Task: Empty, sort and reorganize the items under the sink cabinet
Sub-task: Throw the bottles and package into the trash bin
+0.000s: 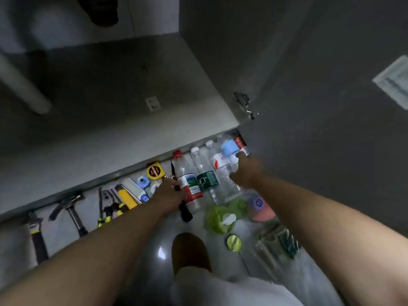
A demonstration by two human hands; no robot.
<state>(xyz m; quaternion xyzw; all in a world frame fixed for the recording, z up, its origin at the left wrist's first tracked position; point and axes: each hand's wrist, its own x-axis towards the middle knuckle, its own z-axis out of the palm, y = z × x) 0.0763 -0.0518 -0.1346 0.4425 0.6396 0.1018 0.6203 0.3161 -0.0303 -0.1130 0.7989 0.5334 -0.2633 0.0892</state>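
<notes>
**Grips on knife and bottle during sorting on the floor below the sink cabinet**

The grip of the left hand (170,191), at centre frame, is closed over a black-handled knife (185,209). The handle shows below the hand and the blade tip above it. The knife lies between a row of tools and a row of bottles.

The grip of the right hand (245,171), right of centre, is partly spread. Its thumb and forefinger rest against a clear plastic bottle with a red-and-white label (218,163). Blur hides whether they clasp the bottle or only touch it.

**Progress.** Emptying appears largely done. The grey cabinet floor (110,85), upper left, shows bare board where it is visible, beside the open grey cabinet door (309,107). The items lie outside on the pale tiled floor (154,235).

Sorting looks well advanced. Along the cabinet's lower edge, from lower left towards centre, lie a black-handled adjustable wrench (36,233), a steel claw hammer (70,207), yellow-and-black pliers (108,209) and a round yellow tape measure (155,171). Next to them, side by side, lie a red-capped clear bottle (187,184) and a green-labelled clear bottle (205,176).

At lower right, a translucent green lidded container (218,219) and a packet of green items (280,239) lie more loosely.

Judged from this layout, grouping those items and returning everything to the cabinet remain.
</notes>
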